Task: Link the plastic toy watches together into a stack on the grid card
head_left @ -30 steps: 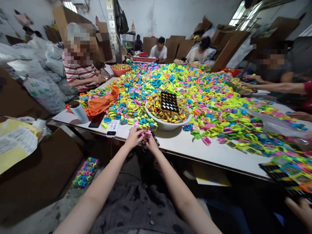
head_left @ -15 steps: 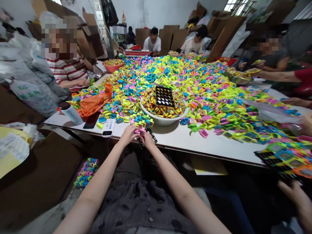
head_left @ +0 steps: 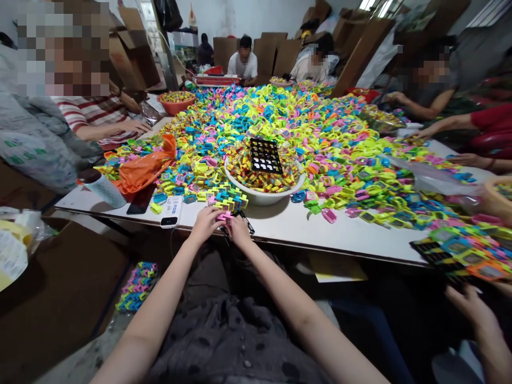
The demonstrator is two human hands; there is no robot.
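At the near table edge, my left hand (head_left: 204, 224) and my right hand (head_left: 240, 230) come together on a pink plastic toy watch (head_left: 225, 216), the fingers of both closed on it. Under them is a black plastic tray (head_left: 250, 228), mostly hidden by my hands. Yellow-green and blue toy watches (head_left: 228, 198) stand in tight rows just beyond my fingers. Behind these, a white bowl (head_left: 262, 199) is heaped with small wrapped yellow-and-red pieces. Another black tray (head_left: 266, 156), with many cavities, rests tilted on that heap.
A large pile of colourful toy watches (head_left: 272, 106) covers the table (head_left: 288, 229). To the left are a bottle (head_left: 106, 189), an orange bag (head_left: 148, 166), a phone (head_left: 141, 201) and a white box (head_left: 174, 205). Co-workers sit around; one person's hand (head_left: 472, 309) is near a filled tray (head_left: 460, 250).
The view has shifted slightly, so the table sits further left. My hands stay together on the pink toy watch. At right, a co-worker's arms have lowered toward the table.
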